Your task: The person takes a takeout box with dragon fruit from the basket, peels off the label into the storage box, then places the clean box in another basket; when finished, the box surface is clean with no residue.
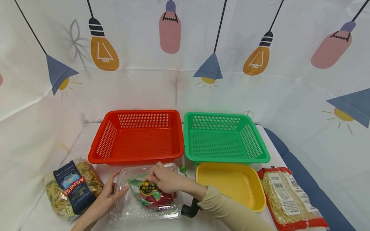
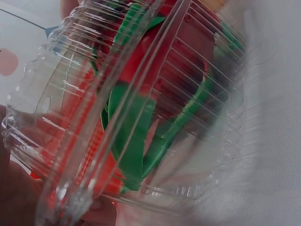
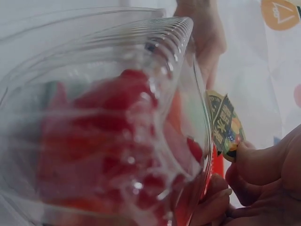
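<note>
A clear plastic clamshell box (image 1: 124,210) lies in front of the red basket, with a red dragon fruit with green scales (image 2: 141,70) inside. My left hand (image 1: 108,199) holds the box at its left end, thumb over the lid and fingers along the side. Above the lid, my right hand (image 1: 167,179) pinches the edge of a round black-and-gold label (image 3: 225,125) between thumb and finger. In the right wrist view the label stands partly off the plastic; how much still sticks cannot be told.
Behind the box stand a red basket (image 1: 144,158) and a green basket (image 1: 225,159). A yellow tub (image 1: 231,183) sits right of the box. A pasta bag (image 1: 75,187) lies at left, another red-edged bag (image 1: 284,199) at right. A black object (image 1: 190,209) shows beside my right sleeve.
</note>
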Action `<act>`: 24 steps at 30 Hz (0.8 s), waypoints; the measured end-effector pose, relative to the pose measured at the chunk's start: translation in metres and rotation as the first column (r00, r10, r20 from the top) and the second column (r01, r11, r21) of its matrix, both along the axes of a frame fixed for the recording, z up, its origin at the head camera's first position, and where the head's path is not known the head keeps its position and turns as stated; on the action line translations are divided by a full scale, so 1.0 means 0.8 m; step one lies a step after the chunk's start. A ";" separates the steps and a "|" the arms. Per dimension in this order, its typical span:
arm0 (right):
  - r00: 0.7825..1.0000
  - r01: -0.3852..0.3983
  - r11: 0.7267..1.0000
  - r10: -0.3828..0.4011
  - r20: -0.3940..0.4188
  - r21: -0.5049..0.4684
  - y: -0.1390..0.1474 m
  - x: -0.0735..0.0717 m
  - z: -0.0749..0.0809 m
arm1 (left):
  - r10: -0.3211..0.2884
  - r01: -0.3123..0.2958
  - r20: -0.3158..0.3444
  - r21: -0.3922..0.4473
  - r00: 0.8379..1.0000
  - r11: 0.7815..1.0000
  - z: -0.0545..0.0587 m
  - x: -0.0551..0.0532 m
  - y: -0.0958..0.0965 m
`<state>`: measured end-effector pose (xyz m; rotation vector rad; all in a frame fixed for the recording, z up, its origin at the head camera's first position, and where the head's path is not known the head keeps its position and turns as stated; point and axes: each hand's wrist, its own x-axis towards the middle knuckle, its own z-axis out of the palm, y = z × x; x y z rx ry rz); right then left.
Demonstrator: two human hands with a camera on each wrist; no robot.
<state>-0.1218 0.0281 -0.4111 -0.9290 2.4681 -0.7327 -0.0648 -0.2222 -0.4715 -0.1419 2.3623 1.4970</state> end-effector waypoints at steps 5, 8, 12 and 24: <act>0.997 0.021 0.997 -0.015 0.081 -0.075 0.004 -0.001 0.002 | 0.004 -0.004 0.017 -0.003 1.000 1.000 0.000 -0.001 0.000; 0.987 0.063 0.987 -0.039 0.154 -0.151 0.010 -0.003 0.003 | 0.004 -0.004 0.014 -0.017 1.000 1.000 -0.001 0.000 0.000; 0.974 0.132 0.962 -0.081 0.212 -0.240 0.022 -0.003 0.001 | 0.005 -0.006 -0.022 -0.012 1.000 1.000 0.000 0.001 0.004; 0.986 0.167 0.897 -0.153 0.066 -0.410 0.064 0.006 -0.002 | 0.008 -0.008 -0.018 -0.005 1.000 1.000 0.003 0.005 0.002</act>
